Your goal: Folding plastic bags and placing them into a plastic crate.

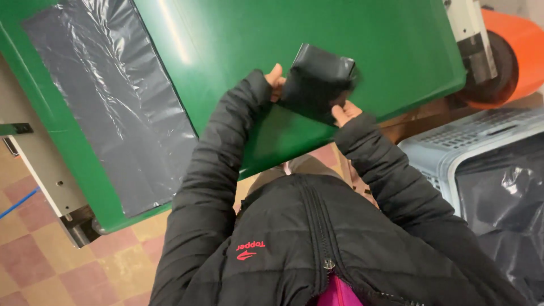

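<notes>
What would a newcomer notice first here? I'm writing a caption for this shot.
First, the folded black plastic bag at centre, held over the green table between the left hand and the right hand. Next, the long grey plastic sheet lying flat on the table's left part. Then the orange roll at top right, above a grey crate lined with black plastic.
</notes>
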